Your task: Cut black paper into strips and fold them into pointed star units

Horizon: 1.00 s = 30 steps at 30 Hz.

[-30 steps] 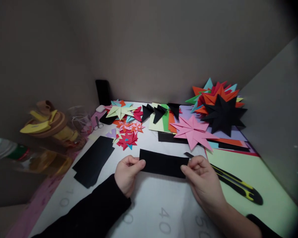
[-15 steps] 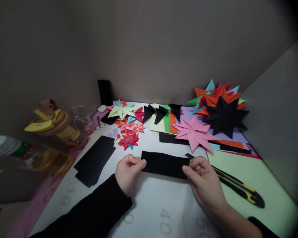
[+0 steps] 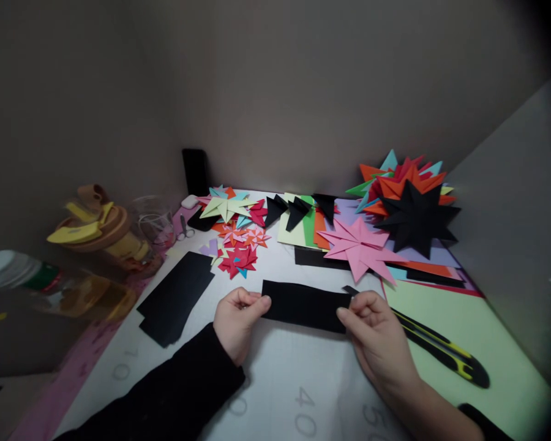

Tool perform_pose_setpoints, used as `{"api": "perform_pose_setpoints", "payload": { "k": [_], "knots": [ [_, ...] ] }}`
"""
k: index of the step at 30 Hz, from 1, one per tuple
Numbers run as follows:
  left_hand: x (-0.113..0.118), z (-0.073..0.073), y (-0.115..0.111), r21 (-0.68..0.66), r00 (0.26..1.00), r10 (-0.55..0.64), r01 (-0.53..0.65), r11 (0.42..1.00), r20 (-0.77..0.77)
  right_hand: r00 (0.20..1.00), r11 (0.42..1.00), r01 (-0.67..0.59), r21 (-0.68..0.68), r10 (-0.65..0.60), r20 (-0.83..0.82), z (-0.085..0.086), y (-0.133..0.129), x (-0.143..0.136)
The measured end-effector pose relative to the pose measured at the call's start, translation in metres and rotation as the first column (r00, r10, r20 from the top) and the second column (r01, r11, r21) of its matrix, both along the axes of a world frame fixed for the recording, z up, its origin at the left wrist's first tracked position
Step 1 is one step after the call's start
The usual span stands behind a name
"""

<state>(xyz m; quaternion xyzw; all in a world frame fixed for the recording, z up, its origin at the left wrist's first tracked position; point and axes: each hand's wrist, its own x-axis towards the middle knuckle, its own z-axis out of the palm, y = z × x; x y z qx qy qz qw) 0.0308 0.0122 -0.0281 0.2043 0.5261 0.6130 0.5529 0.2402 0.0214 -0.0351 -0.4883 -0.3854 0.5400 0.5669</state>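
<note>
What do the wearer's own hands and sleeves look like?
Left hand and right hand: no gloves or rings visible. Left sleeve: plain black, to the wrist. Right forearm bare; black sleeve apparently pushed up.

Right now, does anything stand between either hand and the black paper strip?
Nothing visible: the left hand and right hand each pinch an end of the black paper strip. The utility knife passes behind the right hand, not in between.

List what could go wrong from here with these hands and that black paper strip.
The right hand is right by the cutter, so it might knock it or, if the blade is out, get nicked. The black paper strip, pinched at both ends, could crease if the left hand tugs.
</note>
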Motion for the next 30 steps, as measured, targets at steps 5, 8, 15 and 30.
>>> {"api": "perform_pose_setpoints", "payload": {
  "k": [5, 8, 15, 30],
  "knots": [
    [0.001, 0.001, 0.001, 0.011, 1.000, -0.001, 0.001, 1.000, 0.017, 1.000, 1.000, 0.003, 0.004, -0.003, 0.017, -0.001, 0.000, 0.000],
    [0.001, 0.001, 0.001, 0.018, 1.000, 0.000, 0.000, 1.000, 0.005, 0.999, 1.000, 0.000, 0.017, 0.000, 0.048, -0.002, 0.000, 0.001],
    [-0.006, -0.002, 0.002, 0.026, 0.992, -0.040, 0.043, 0.999, -0.121, 0.954, 0.996, -0.067, 0.057, 0.048, 0.296, 0.004, 0.003, 0.002],
    [-0.037, 0.013, -0.021, -0.163, 0.929, -0.293, 0.260, 0.952, -0.228, 0.938, 0.957, -0.276, 0.086, 0.249, 0.240, 0.007, 0.001, 0.000]
  ]
}}
